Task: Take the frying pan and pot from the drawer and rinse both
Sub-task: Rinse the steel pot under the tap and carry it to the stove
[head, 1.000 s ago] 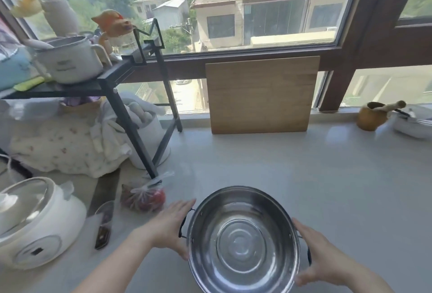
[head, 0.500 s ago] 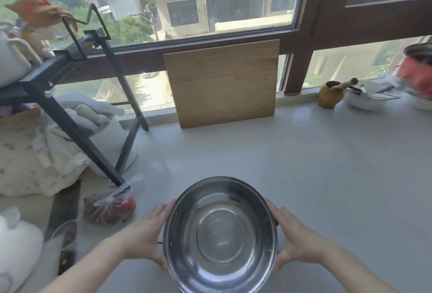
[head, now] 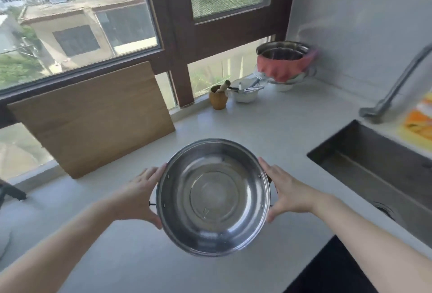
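Note:
A round stainless steel pot (head: 214,196) with two small side handles hangs above the grey countertop (head: 280,133), its inside bare and shiny. My left hand (head: 140,195) grips its left handle and my right hand (head: 284,193) grips its right handle. The dark sink (head: 378,175) lies to the right of the pot, with a metal faucet (head: 397,82) arching over its far end. No frying pan is in view.
A wooden cutting board (head: 93,119) leans on the window at the left. By the sill stand a small wooden mortar (head: 218,98), a white bowl with utensils (head: 245,94) and stacked metal bowls with a pink cloth (head: 282,66). An orange-yellow cloth (head: 418,124) lies beyond the sink.
The view and the pot have swung right along the counter. The black rack, cooker and tomato bag have left the frame, and the sink and faucet have come into view.

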Demonstrator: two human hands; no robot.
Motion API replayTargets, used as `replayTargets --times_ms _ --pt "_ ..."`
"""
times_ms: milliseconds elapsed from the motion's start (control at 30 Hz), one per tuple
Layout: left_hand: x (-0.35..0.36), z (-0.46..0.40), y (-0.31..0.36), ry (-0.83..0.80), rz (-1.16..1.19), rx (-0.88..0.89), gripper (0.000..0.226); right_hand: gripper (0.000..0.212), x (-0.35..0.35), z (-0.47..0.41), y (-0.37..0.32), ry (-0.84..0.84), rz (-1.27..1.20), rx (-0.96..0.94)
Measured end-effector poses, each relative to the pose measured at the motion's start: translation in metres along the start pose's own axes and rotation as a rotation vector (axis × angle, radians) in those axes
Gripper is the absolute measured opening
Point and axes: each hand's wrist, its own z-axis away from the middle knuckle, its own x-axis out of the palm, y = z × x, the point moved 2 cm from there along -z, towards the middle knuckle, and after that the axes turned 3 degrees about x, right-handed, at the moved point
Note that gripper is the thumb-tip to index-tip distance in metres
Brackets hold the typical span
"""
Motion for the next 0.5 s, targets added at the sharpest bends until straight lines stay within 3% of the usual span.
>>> replayTargets --times_ms 300,500 --pt "-0.016 -0.231 0.203 -0.019 -0.093 0.269 0.156 0.144 -0.167 0.095 0.179 0.232 0.013 0.198" --pt "0.002 -0.352 0.321 -0.078 -0.125 0.407 0.158 0.151 -0.229 0.149 0.287 0.344 -0.027 0.3"
